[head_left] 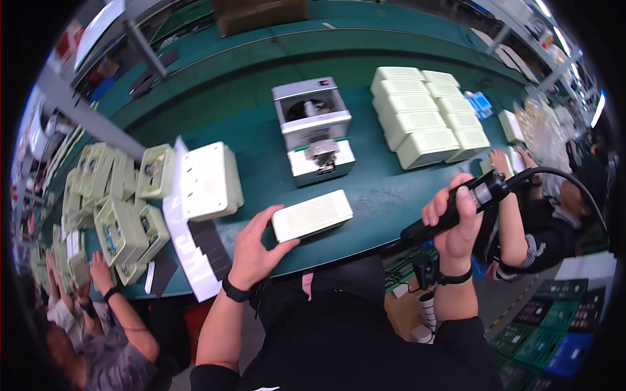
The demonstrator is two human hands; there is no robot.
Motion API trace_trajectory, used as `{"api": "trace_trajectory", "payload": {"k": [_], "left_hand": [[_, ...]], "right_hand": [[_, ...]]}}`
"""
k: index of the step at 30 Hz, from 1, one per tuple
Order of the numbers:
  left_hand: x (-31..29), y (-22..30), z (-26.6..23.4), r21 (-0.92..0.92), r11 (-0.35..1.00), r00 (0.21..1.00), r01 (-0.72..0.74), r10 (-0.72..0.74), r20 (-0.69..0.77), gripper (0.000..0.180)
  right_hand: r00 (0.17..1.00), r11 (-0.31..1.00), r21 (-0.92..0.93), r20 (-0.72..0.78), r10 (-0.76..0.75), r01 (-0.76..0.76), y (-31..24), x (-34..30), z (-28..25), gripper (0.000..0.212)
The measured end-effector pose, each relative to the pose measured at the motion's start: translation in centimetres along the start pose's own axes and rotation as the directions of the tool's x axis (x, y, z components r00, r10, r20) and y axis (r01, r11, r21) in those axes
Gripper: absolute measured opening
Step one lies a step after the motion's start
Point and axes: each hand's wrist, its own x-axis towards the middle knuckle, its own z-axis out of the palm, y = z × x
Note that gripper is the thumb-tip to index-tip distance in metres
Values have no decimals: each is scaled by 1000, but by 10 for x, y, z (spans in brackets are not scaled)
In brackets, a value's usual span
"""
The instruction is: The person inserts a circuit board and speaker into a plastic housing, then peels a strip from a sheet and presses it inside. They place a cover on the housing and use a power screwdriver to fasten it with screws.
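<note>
Fingers [430, 212] of the right hand [458, 229] wrap a corded black tool [484, 193], its tip unclear; the left hand [255, 253] grips the pale casing [313, 215] by its left end, seemingly steadying it on the counter [385, 195]. Beyond, 2 rows of casings [424, 122] stand packed, perhaps saving space.

Counter [385, 192]: dark green top, some scuffs right of centre. Cream box with a grille top [313, 215] lies near the front edge, set at a slight angle. Grey-and-white machine [319, 130] stands behind it. Back right: two rows of cream cases [420, 124], packed tight; blue item [479, 104] just past them. Left of the machine: stack of off-white covers [212, 179], beside white paper strip [186, 234] and black sheet [210, 247]. Far left: piled open cream housings [120, 234], parts visible inside some.
</note>
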Motion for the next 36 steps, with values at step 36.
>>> {"api": "trace_trajectory", "payload": {"k": [36], "left_hand": [[14, -22, -34, 262, 847, 627, 463, -103, -772, 95]], "right_hand": [[977, 977, -15, -23, -211, 211, 63, -8, 18, 22]]}}
